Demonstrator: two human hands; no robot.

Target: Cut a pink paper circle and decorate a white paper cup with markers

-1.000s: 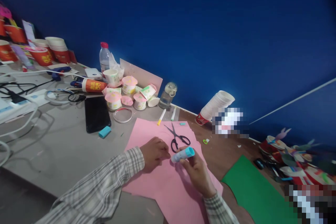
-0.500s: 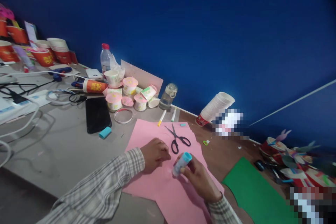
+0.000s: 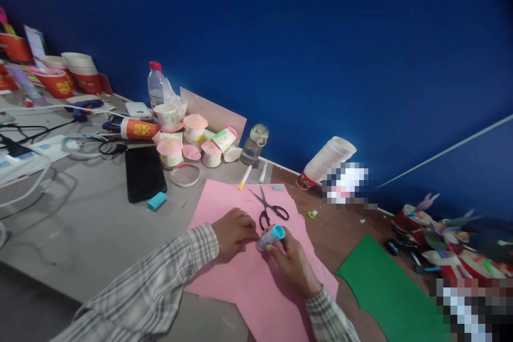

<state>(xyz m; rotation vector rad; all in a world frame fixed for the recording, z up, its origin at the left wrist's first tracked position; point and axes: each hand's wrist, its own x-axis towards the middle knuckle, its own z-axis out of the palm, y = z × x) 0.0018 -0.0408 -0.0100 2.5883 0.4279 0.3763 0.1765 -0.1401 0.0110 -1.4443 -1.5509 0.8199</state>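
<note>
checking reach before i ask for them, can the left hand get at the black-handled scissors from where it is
Probably yes: the left hand rests close by on the pink paper, with nothing standing between it and the scissors.

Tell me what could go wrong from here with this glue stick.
The glue stick is tilted low over the pink paper, near the left hand's fingertips, so glue might smear onto either. The open scissors lie just beyond the right hand, which could bump their handles.
</note>
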